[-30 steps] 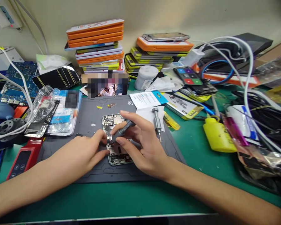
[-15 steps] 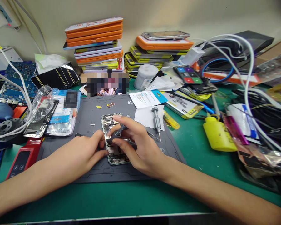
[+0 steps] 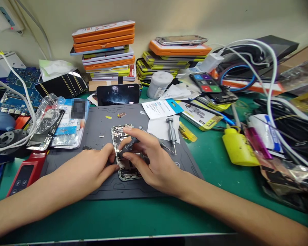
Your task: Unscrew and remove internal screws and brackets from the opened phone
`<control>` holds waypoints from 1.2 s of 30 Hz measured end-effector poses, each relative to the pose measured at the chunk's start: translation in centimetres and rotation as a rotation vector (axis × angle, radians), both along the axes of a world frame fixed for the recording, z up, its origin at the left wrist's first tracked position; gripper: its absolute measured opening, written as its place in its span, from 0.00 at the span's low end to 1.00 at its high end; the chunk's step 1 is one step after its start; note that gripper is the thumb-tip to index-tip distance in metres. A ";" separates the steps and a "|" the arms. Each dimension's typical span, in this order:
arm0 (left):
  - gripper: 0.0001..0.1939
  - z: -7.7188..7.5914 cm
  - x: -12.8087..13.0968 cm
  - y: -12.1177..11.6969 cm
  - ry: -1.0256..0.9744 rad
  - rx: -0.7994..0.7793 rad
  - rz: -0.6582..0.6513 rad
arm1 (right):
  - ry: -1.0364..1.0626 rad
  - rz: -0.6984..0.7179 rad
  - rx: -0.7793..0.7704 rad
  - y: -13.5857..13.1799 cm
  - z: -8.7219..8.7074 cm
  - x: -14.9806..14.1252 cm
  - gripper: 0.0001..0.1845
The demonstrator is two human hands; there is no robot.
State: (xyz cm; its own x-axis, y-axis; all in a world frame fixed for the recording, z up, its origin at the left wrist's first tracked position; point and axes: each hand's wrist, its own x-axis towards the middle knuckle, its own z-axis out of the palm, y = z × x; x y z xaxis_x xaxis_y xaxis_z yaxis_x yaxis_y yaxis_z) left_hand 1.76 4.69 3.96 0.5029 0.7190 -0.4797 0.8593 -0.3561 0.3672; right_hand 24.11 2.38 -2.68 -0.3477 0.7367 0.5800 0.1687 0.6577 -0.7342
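Note:
An opened smartphone (image 3: 128, 175), its inner parts bare, lies on the dark grey work mat (image 3: 97, 119). At its left edge my left hand (image 3: 99, 164) has curled fingers and a thumb closed on the frame. My right hand (image 3: 149, 155) hovers over the phone, its thumb and fingers pinching a dark screwdriver (image 3: 128, 146) that slants down toward the phone's left side. Its tip is hidden. Behind my right fingers lies another thin-tipped screwdriver (image 3: 166, 148), partly covered. A grey screwdriver (image 3: 171, 133) rests on white paper to the right.
Small loose parts (image 3: 122, 115) lie on the mat. A phone with a lit screen (image 3: 118, 95) leans at the back, before stacked orange boxes (image 3: 104, 39). On the right are a yellow bottle (image 3: 238, 147) and white cables (image 3: 273, 85); a red device (image 3: 25, 174) is on the left.
The leaning phone's screen now shows a dark scene with a pale glow instead of a blurred, brighter picture. Both hands and the screwdriver stay almost where they were.

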 end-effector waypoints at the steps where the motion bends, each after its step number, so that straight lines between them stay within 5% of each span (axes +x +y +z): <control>1: 0.10 0.0 0.0 0.0 0.000 0.008 -0.007 | -0.004 0.006 0.007 0.0 0.0 0.0 0.41; 11: 0.09 0.0 0.0 -0.3 -0.036 0.127 -0.044 | -0.133 0.011 0.230 0.5 0.7 0.0 0.33; 19: 0.11 -0.4 -0.1 -0.5 -0.066 0.156 -0.061 | -0.156 0.012 0.302 0.4 1.4 0.0 0.38; 28: 0.12 0.1 0.6 -0.7 0.070 0.177 -0.082 | -0.114 -0.016 0.288 0.4 1.2 0.0 0.36; 36: 0.13 -1.0 0.9 -1.5 0.131 0.226 -0.109 | -0.019 -0.037 0.253 0.2 0.5 -0.3 0.37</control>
